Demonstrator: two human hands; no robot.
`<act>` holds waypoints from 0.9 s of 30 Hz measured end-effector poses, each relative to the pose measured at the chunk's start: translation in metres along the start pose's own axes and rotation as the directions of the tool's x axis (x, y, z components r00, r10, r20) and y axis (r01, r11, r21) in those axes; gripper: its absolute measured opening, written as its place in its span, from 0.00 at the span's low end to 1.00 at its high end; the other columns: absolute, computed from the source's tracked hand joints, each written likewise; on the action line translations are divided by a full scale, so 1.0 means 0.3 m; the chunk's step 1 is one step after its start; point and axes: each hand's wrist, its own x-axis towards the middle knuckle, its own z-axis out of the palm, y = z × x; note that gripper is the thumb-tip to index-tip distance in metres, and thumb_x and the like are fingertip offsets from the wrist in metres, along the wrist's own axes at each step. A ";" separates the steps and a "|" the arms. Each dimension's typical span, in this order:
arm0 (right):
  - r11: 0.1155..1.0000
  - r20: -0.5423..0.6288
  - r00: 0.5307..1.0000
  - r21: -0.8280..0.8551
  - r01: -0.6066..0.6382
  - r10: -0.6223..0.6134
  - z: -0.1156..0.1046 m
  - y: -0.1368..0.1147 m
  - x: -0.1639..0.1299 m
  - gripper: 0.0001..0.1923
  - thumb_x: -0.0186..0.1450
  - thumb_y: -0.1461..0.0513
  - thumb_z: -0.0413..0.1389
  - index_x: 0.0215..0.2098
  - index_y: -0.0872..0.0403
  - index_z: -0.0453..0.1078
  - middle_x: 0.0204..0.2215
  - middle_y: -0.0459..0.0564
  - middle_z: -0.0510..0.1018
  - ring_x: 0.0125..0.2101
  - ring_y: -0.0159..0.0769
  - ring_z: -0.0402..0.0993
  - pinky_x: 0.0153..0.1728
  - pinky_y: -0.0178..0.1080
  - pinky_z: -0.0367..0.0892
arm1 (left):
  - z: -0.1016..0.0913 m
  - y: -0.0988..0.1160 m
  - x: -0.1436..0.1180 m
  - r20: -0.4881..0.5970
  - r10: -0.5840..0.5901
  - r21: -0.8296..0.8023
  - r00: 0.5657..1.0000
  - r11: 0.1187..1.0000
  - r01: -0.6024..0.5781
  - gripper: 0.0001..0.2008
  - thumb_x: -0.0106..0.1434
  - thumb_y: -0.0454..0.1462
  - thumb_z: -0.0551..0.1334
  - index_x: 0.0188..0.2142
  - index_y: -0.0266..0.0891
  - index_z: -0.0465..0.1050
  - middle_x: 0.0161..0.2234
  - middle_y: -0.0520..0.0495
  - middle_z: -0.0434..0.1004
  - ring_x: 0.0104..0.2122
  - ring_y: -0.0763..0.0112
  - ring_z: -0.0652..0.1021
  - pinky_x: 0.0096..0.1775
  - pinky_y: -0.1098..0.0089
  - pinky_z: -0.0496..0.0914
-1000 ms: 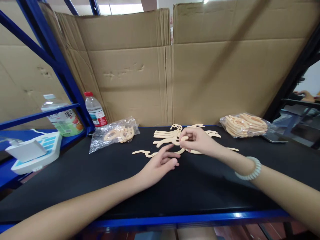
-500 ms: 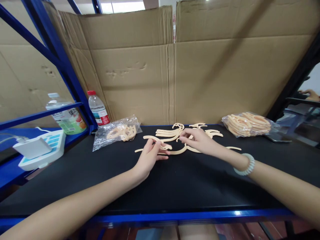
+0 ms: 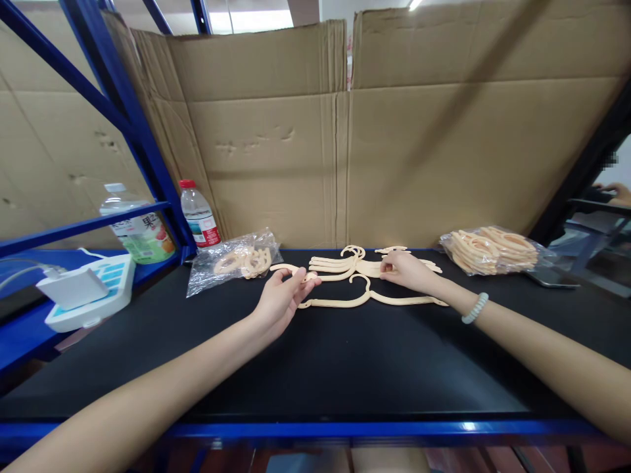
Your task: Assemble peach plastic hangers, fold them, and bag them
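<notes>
Cardboard sheets (image 3: pixel 345 131) wall off the back of a black table (image 3: pixel 345 368) framed in blue. On the table lie two clear bags: a fuller bag of hangers (image 3: pixel 490 249) at the right and a flatter bag (image 3: pixel 236 263) at the left, near a water bottle (image 3: pixel 198 215). Between the bags sits a loose pile of cream hangers (image 3: pixel 345 263), and just in front of it a single hanger (image 3: pixel 369 301) lies flat on the table. The left hand (image 3: pixel 280 299) pinches one end of a curved cream piece (image 3: pixel 288 269) between thumb and fingertips, lifted just off the table. The right hand (image 3: pixel 407 270) rests on the pile's right side, fingers curled over a hanger there; whether it grips one cannot be told. The work appears to be at the sorting stage, with pieces taken from the pile one by one. A next move would call for a firm hold on one thin piece without dragging its neighbours.
</notes>
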 end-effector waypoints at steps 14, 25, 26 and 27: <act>0.996 0.015 1.000 0.091 0.001 -0.002 0.024 0.007 0.029 0.05 0.56 0.67 0.60 0.24 0.55 0.70 0.26 0.50 0.75 0.31 0.39 0.71 0.34 0.37 0.63 | -0.010 0.041 0.017 0.012 0.081 -0.014 0.997 0.997 -0.081 0.08 0.60 0.21 0.60 0.33 0.32 0.67 0.29 0.44 0.80 0.32 0.73 0.82 0.35 0.83 0.75; 0.982 -0.126 0.992 0.186 0.028 -0.004 -0.108 -0.015 -0.022 0.04 0.62 0.63 0.53 0.29 0.52 0.63 0.28 0.47 0.74 0.30 0.37 0.71 0.33 0.38 0.64 | -0.020 0.061 0.010 0.105 0.026 0.025 0.994 0.999 -0.029 0.08 0.61 0.21 0.60 0.33 0.28 0.76 0.27 0.45 0.79 0.28 0.77 0.80 0.32 0.85 0.75; 0.977 -0.151 0.988 0.205 0.051 -0.020 -0.128 -0.022 -0.036 0.04 0.63 0.62 0.53 0.30 0.52 0.62 0.29 0.47 0.74 0.31 0.37 0.71 0.34 0.38 0.64 | -0.023 0.055 0.006 0.104 0.002 0.043 0.995 0.999 -0.006 0.08 0.61 0.21 0.59 0.32 0.28 0.76 0.26 0.45 0.78 0.27 0.77 0.80 0.31 0.85 0.75; 0.972 -0.177 0.984 0.223 0.074 -0.034 -0.145 -0.030 -0.052 0.04 0.63 0.61 0.53 0.30 0.52 0.62 0.29 0.47 0.74 0.31 0.37 0.71 0.34 0.38 0.65 | -0.028 0.047 0.003 0.103 -0.024 0.063 0.994 0.998 0.017 0.09 0.62 0.21 0.59 0.31 0.28 0.76 0.26 0.45 0.78 0.26 0.78 0.80 0.30 0.85 0.74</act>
